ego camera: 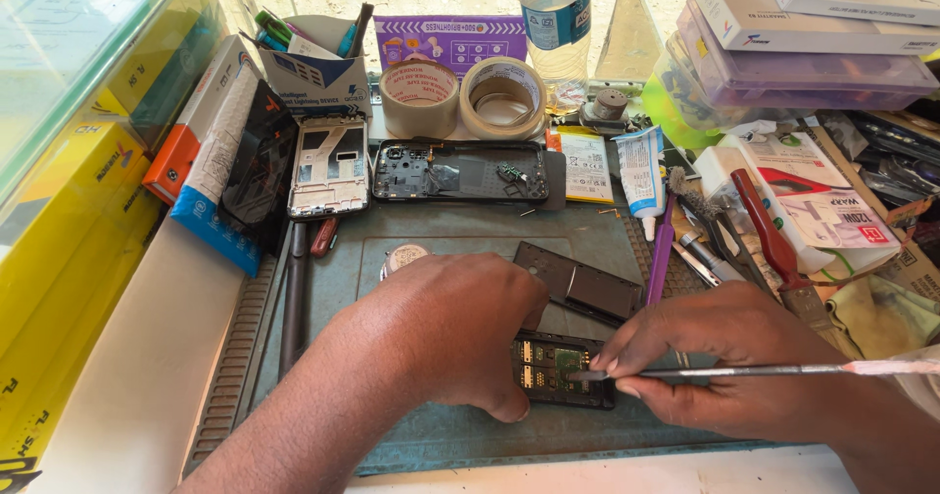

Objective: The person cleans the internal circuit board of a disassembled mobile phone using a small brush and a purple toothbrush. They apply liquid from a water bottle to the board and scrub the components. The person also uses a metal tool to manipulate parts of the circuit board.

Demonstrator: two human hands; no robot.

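- The left hand [446,332] lies palm down on an opened phone [560,369], its fingers curled over the phone's left part and pressing it onto the grey-green work mat [470,235]; only the right part of the phone, with its green circuit board, shows past the thumb.
- The right hand [729,362] is pinched shut on a thin metal tool [725,370], fingers and thumb closed round the shaft near its working end.
- The tool's tip reaches left from those fingertips and meets the exposed board just beside the left thumb; its long shaft runs right towards the frame edge, ending in a pale wrapped part.
- The phone thus sits between the two hands, under the left and touched by the tool of the right.
- Just behind the hands a dark back panel [580,283] lies tilted on the mat.
- Farther back, another opened phone frame [458,171] lies flat, with two tape rolls [460,97] beyond it.
- A red-handled tool [774,239] rests to the right, well apart from the grip.
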